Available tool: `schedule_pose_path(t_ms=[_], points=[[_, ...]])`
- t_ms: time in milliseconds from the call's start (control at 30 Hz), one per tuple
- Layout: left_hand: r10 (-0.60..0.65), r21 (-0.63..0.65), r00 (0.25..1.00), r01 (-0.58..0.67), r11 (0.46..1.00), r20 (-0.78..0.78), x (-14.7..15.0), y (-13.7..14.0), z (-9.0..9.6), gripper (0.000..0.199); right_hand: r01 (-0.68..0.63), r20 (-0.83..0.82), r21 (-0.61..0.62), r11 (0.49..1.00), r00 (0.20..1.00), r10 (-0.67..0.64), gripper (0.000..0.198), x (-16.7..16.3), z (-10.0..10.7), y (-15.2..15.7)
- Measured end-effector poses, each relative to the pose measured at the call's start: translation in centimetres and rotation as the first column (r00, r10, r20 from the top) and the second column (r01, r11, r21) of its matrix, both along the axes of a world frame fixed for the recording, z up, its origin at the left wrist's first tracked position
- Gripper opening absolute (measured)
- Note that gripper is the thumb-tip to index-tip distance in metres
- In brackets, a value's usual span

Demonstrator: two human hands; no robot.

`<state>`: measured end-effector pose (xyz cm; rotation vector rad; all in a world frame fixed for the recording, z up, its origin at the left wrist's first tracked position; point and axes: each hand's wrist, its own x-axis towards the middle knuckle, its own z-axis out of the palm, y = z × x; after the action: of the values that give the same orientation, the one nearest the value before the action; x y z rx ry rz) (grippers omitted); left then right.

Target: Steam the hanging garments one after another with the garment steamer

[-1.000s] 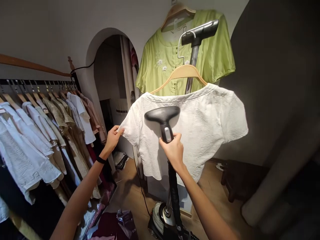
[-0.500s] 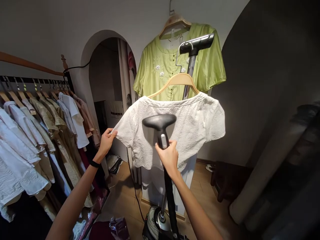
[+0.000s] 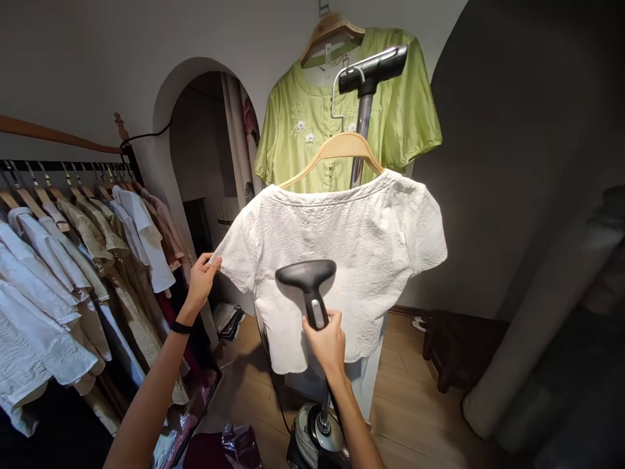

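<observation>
A white short-sleeved blouse [image 3: 336, 228] hangs on a wooden hanger [image 3: 342, 144], hooked on the black top bar [image 3: 374, 70] of a metal pole. My left hand [image 3: 201, 279] pinches the hem of the blouse's left-side sleeve and holds it out. Wrapped round the handle of a black garment steamer head [image 3: 306, 275] is my right hand [image 3: 326, 339]. The steamer head lies against or just in front of the blouse's middle; I cannot tell if it touches. Below stands the steamer base [image 3: 312, 433] on the floor, partly hidden by my forearm.
A green blouse [image 3: 288, 130] hangs on the wall behind the pole. To the left, a rail [image 3: 58, 137] carries several garments. A dark wooden stool [image 3: 452, 345] stands at right. Plastic-wrapped packages [image 3: 241, 446] lie on the floor near the base.
My right hand has moved the steamer head down the blouse. The blouse's lower part now hangs flatter and longer. My left hand still pinches the sleeve. The view has shifted slightly.
</observation>
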<state>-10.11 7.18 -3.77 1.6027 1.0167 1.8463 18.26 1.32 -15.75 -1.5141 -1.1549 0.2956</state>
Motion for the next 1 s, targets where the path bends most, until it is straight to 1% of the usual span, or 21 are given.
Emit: schedule_pose_path(t_ms=[67, 133, 200, 267, 300, 367, 500, 567, 633, 700, 767, 833, 900, 967, 1000], points=[[0.012, -0.001, 1.000, -0.012, 1.000, 0.026, 0.2, 0.0, -0.2, 0.033, 0.024, -0.023, -0.015, 1.000, 0.999, -0.024, 0.044, 0.7, -2.0, -0.8], [0.021, -0.003, 0.998, -0.020, 1.000, 0.059, 0.5, 0.1, -0.4, 0.034, 0.056, -0.062, -0.032, 0.998, 0.996, -0.058, 0.046, 1.5, -3.1, -1.7], [0.022, -0.005, 0.996, -0.022, 1.000, 0.087, 0.9, 0.2, -0.7, 0.034, 0.090, -0.095, -0.060, 0.994, 0.991, -0.095, 0.047, 2.2, -3.2, -2.5], [0.009, 0.000, 0.995, -0.009, 1.000, 0.101, 1.3, 0.4, -0.9, 0.034, 0.123, -0.103, -0.065, 0.990, 0.986, -0.129, 0.048, 2.7, -2.4, -3.1], [0.003, 0.005, 0.994, -0.004, 1.000, 0.107, 1.5, 0.5, -1.0, 0.035, 0.135, -0.097, -0.051, 0.990, 0.985, -0.139, 0.049, 2.8, -1.7, -3.3], [0.001, 0.015, 0.993, -0.003, 1.000, 0.122, 1.8, 0.7, -1.1, 0.035, 0.140, -0.078, 0.008, 0.990, 0.987, -0.139, 0.050, 2.8, 0.4, -3.4], [0.023, 0.018, 0.983, -0.027, 0.999, 0.181, 2.4, 0.9, -1.3, 0.035, 0.112, -0.033, 0.156, 0.981, 0.994, -0.108, 0.051, 1.9, 6.2, -2.5], [0.033, 0.017, 0.976, -0.037, 0.999, 0.216, 2.6, 0.7, -1.4, 0.036, 0.105, -0.019, 0.210, 0.972, 0.994, -0.103, 0.051, 1.4, 8.7, -1.8], [0.039, 0.021, 0.968, -0.046, 0.999, 0.248, 2.8, 0.4, -1.5, 0.036, 0.090, -0.010, 0.238, 0.967, 0.996, -0.091, 0.051, 0.9, 10.0, -0.9], [0.043, 0.029, 0.960, -0.053, 0.998, 0.277, 2.8, -0.1, -1.6, 0.034, 0.065, -0.002, 0.232, 0.971, 0.998, -0.066, 0.051, 0.5, 9.7, -0.1], [0.038, 0.036, 0.952, -0.051, 0.998, 0.304, 2.7, -0.6, -1.7, 0.033, 0.039, -0.003, 0.192, 0.981, 0.999, -0.040, 0.052, 0.3, 8.0, 0.4], [0.039, 0.044, 0.947, -0.056, 0.997, 0.319, 2.4, -1.2, -1.8, 0.033, 0.017, -0.014, 0.144, 0.989, 1.000, -0.015, 0.052, 0.1, 5.6, 0.6], [0.067, 0.059, 0.947, -0.090, 0.994, 0.313, 2.1, -1.7, -1.8, 0.034, -0.012, -0.012, 0.109, 0.994, 1.000, 0.014, 0.051, -0.2, 3.5, 0.5], [0.111, 0.083, 0.949, -0.141, 0.987, 0.296, 1.8, -2.0, -1.7, 0.035, -0.050, 0.011, 0.090, 0.995, 0.999, 0.049, 0.050, -0.5, 2.4, 0.1], [0.131, 0.094, 0.949, -0.164, 0.982, 0.286, 1.7, -2.1, -1.6, 0.035, -0.068, 0.027, 0.091, 0.993, 0.997, 0.066, 0.049, -0.8, 2.4, -0.1]])
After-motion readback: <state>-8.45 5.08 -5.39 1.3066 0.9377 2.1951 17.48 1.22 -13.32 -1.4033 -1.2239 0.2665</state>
